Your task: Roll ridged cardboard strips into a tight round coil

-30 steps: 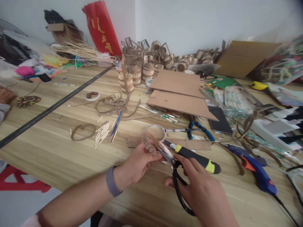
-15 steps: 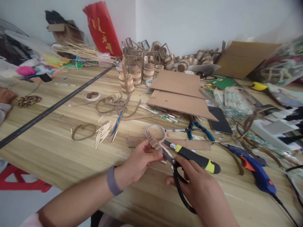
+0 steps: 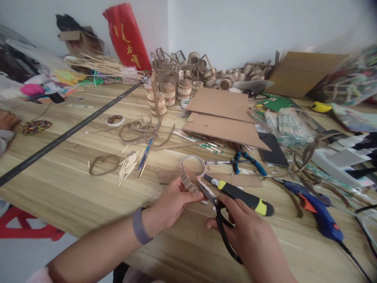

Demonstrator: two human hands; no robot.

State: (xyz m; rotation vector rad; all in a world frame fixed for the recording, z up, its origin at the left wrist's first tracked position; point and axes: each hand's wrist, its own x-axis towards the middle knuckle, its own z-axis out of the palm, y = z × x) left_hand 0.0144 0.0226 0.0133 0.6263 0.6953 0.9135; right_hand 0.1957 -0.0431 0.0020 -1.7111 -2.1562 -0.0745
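My left hand (image 3: pixel 173 200) pinches a small piece of corrugated cardboard (image 3: pixel 188 181), its ridged face turned toward me. In my right hand (image 3: pixel 244 228) is a pair of black-handled scissors (image 3: pixel 219 212), the fingers wrapped round the handles. The scissor blades lie against the right edge of the cardboard piece, close to my left fingertips. Just behind the cardboard is a roll of tape (image 3: pixel 193 159). A black and yellow utility knife (image 3: pixel 244 196) lies on the table beyond my right hand.
Blue-handled pliers (image 3: pixel 256 167), a blue glue gun (image 3: pixel 318 210) and a power strip (image 3: pixel 343 159) lie to the right. Cardboard sheets (image 3: pixel 224 127) and small stick baskets (image 3: pixel 157 104) stand farther back. Cut sticks (image 3: pixel 128 167) lie left. Another person's hand (image 3: pixel 8 120) is at the left edge.
The cardboard piece has turned slightly in my left hand and shows more of its flat side. The scissor blades have closed somewhat along its edge.
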